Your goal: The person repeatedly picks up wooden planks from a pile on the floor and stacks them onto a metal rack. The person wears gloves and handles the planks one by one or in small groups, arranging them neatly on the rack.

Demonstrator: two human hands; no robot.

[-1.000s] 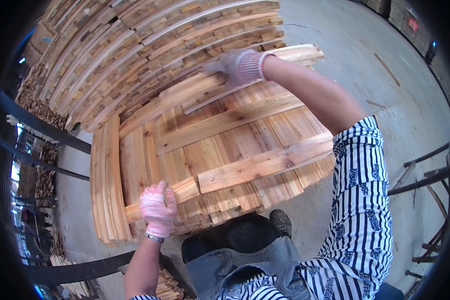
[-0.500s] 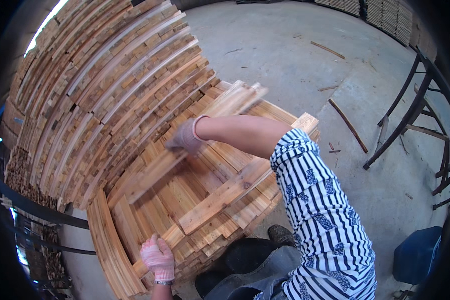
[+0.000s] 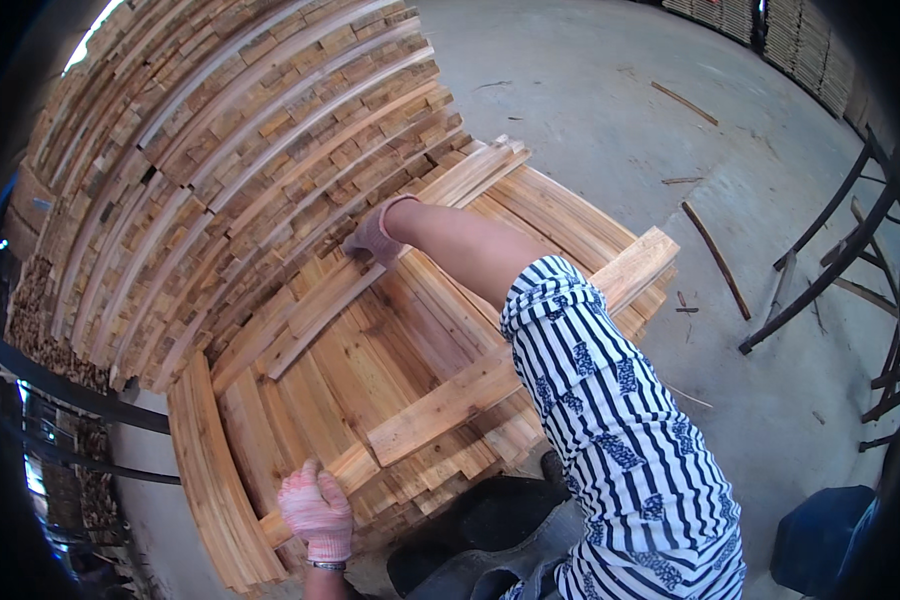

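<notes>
My right hand [image 3: 378, 238], in a light knit glove, reaches across a low pile of boards and grips a narrow wooden plank [image 3: 325, 322] near the tall stack. The plank lies slantwise over the pile's far side; its upper end merges with other planks [image 3: 475, 175]. My left hand [image 3: 315, 510], in a pink and white glove, is closed at the near left corner, on a short near-edge plank [image 3: 352, 468]. Its fingertips are partly hidden. A wider crosswise plank [image 3: 445, 408] runs between the hands, partly covered by my right sleeve. Beneath lie side-by-side boards [image 3: 345, 375].
A tall stack of layered planks [image 3: 260, 150] rises along the far left. Boards [image 3: 210, 480] edge the pile's left end. On the concrete floor lie loose sticks [image 3: 715, 258]. A dark metal frame [image 3: 820, 270] stands at right, with a blue container [image 3: 820, 540] below it.
My right hand has moved the narrow plank away from me, closer to the tall stack, and its motion has slowed. My left hand stays at the near corner. The view has shifted slightly.
</notes>
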